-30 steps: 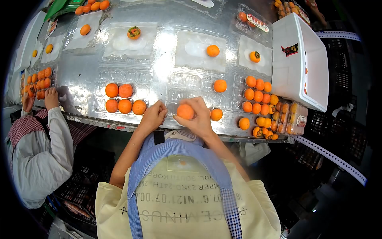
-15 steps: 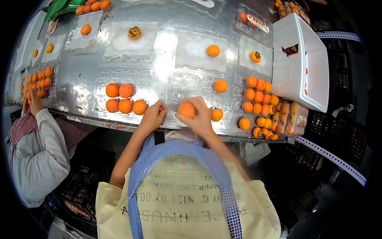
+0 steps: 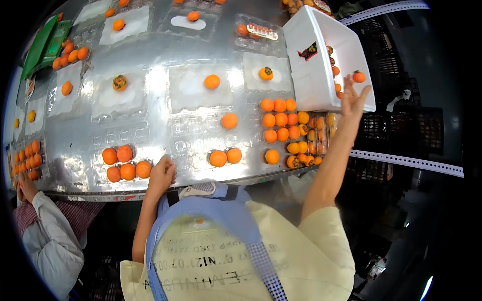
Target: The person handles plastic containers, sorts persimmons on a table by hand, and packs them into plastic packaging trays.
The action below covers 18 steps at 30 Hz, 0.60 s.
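Persimmon (image 3: 358, 77), right hand (image 3: 355, 98) beside, inverted shirt lettering (image 3: 211, 261)

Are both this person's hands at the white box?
No: the right hand is at the white box, but the left hand is at the table.

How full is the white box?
Not empty: orange fruits show inside the white box; its wall hides part, so I cannot tell how full.

Shiny metal table (image 3: 70, 138): clear plastic trays (image 3: 182, 124), labelled pack (image 3: 262, 33), white box (image 3: 307, 75) at right edge.
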Available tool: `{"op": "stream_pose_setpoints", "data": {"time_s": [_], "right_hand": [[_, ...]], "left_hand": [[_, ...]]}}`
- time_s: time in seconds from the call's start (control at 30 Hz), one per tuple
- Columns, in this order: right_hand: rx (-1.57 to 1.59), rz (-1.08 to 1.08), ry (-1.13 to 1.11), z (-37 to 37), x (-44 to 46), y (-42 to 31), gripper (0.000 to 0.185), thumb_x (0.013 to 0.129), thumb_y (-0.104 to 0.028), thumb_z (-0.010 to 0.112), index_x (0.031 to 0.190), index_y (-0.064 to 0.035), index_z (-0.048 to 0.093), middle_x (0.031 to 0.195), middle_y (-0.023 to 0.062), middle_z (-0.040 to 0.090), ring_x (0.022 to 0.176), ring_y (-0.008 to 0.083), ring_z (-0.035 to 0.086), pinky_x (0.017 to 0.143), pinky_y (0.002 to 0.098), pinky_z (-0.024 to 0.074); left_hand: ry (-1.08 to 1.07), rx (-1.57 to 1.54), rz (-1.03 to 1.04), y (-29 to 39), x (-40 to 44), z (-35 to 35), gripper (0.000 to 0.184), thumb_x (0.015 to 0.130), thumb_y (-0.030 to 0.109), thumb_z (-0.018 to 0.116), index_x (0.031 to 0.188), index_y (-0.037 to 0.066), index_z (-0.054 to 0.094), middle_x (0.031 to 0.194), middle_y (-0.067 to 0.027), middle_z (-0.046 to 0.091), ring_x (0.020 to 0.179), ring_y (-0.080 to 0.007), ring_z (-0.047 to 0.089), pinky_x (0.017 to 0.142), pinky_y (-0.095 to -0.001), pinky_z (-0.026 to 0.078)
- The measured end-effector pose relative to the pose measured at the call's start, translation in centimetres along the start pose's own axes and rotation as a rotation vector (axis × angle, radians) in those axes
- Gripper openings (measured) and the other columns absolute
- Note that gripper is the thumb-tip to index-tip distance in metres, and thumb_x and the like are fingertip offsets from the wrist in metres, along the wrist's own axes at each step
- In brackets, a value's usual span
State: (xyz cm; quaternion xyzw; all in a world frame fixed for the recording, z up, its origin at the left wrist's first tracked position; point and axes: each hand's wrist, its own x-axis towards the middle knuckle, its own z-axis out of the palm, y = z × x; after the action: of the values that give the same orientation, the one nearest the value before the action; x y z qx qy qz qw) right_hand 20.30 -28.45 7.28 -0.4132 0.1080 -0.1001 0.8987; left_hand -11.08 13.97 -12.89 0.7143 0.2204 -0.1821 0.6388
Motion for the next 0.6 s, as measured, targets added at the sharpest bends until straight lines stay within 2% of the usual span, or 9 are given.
{"op": "stream_pose_setpoints", "data": {"time_s": [0.03, 0.1, 0.2, 0.27, 0.33, 0.4, 0.43, 0.53, 0.6], "right_hand": [[0.157, 0.029, 0.028, -0.2, 0.4, -0.7, 0.068, 0.09, -0.039, 0.055, 0.119, 0.0188, 0.036, 0.11, 0.0184, 0.052, 0.099, 0.0227, 0.055, 0.092, 0.0283, 0.0475], [-0.217, -0.117, -0.064, -0.6, -1.2, 0.8, 0.056, 0.089, -0.029, 0.061, 0.117, 0.0155, 0.043, 0.104, 0.0149, 0.057, 0.089, 0.0156, 0.057, 0.078, 0.0216, 0.051], [-0.539, 0.082, -0.214, -0.9, -6.5, 7.8, 0.033, 0.083, -0.013, 0.065, 0.112, 0.0009, 0.058, 0.092, 0.005, 0.062, 0.077, 0.0056, 0.056, 0.061, 0.0155, 0.045], [-1.121, 0.169, -0.359, -1.0, -11.7, 12.8, 0.039, 0.081, -0.015, 0.068, 0.115, 0.0019, 0.057, 0.091, 0.0037, 0.064, 0.079, 0.0114, 0.059, 0.071, 0.0252, 0.0482], [-1.223, 0.369, -0.705, -0.8, -16.2, 16.0, 0.039, 0.075, -0.019, 0.071, 0.109, -0.0021, 0.061, 0.099, 0.0074, 0.064, 0.086, 0.0144, 0.059, 0.074, 0.0281, 0.0475], [-1.393, 0.262, -0.909, -1.6, -19.6, 18.4, 0.04, 0.071, -0.022, 0.073, 0.105, -0.004, 0.063, 0.1, 0.01, 0.062, 0.088, 0.0207, 0.058, 0.076, 0.0306, 0.0472], [-1.48, 0.072, -1.015, -1.9, -21.0, 19.2, 0.046, 0.067, -0.026, 0.076, 0.106, -0.0057, 0.062, 0.101, 0.0111, 0.06, 0.09, 0.0267, 0.054, 0.081, 0.0352, 0.0442], [-1.603, -0.27, -1.144, -2.3, -23.2, 20.6, 0.052, 0.061, -0.024, 0.078, 0.107, -0.0083, 0.059, 0.104, 0.0069, 0.058, 0.094, 0.027, 0.05, 0.083, 0.0377, 0.0393], [-1.651, -0.398, -1.124, -2.3, -24.0, 21.0, 0.054, 0.059, -0.023, 0.078, 0.107, -0.0093, 0.058, 0.105, 0.0041, 0.058, 0.094, 0.0258, 0.049, 0.083, 0.0379, 0.0379]], "left_hand": [[0.0, 0.005, 0.002, -0.2, 0.0, -0.1, 0.01, 0.091, 0.009, 0.052, 0.087, 0.003, 0.044, 0.066, -0.0043, 0.055, 0.055, -0.0095, 0.053, 0.048, -0.0235, 0.046], [0.008, 0.004, 0.012, -0.4, 0.1, 0.1, 0.01, 0.09, 0.009, 0.052, 0.088, 0.003, 0.044, 0.066, -0.0042, 0.055, 0.055, -0.0095, 0.053, 0.048, -0.0234, 0.046], [0.07, 0.022, 0.034, 0.1, -0.2, 0.4, 0.01, 0.088, 0.008, 0.054, 0.086, 0.001, 0.047, 0.063, -0.0055, 0.055, 0.052, -0.0101, 0.053, 0.046, -0.0248, 0.044], [0.084, 0.069, 0.025, 0.4, -0.3, 0.2, 0.011, 0.086, 0.009, 0.056, 0.086, 0.001, 0.05, 0.063, -0.0086, 0.057, 0.054, -0.0166, 0.058, 0.05, -0.0291, 0.045], [0.15, 0.187, 0.123, -0.4, -0.3, 0.3, 0.012, 0.085, 0.01, 0.058, 0.087, 0.001, 0.051, 0.064, -0.0106, 0.057, 0.058, -0.0235, 0.059, 0.054, -0.0323, 0.046], [0.186, 0.339, 0.141, 0.5, -0.5, 0.1, 0.019, 0.082, 0.011, 0.06, 0.097, 0.002, 0.052, 0.074, -0.0151, 0.06, 0.072, -0.0339, 0.061, 0.064, -0.0382, 0.048], [0.241, 0.39, 0.176, 1.3, -0.8, 0.2, 0.022, 0.082, 0.011, 0.06, 0.1, 0.003, 0.052, 0.078, -0.0154, 0.059, 0.074, -0.0334, 0.061, 0.064, -0.0386, 0.048], [0.343, 0.531, 0.247, 3.2, -1.4, 0.5, 0.036, 0.081, 0.009, 0.06, 0.115, 0.005, 0.048, 0.094, -0.0161, 0.057, 0.085, -0.0322, 0.059, 0.069, -0.0403, 0.048], [0.39, 0.532, 0.336, 3.8, -1.2, 0.8, 0.035, 0.081, 0.009, 0.062, 0.114, 0.004, 0.05, 0.09, -0.0134, 0.057, 0.069, -0.0269, 0.058, 0.062, -0.0355, 0.046]]}}
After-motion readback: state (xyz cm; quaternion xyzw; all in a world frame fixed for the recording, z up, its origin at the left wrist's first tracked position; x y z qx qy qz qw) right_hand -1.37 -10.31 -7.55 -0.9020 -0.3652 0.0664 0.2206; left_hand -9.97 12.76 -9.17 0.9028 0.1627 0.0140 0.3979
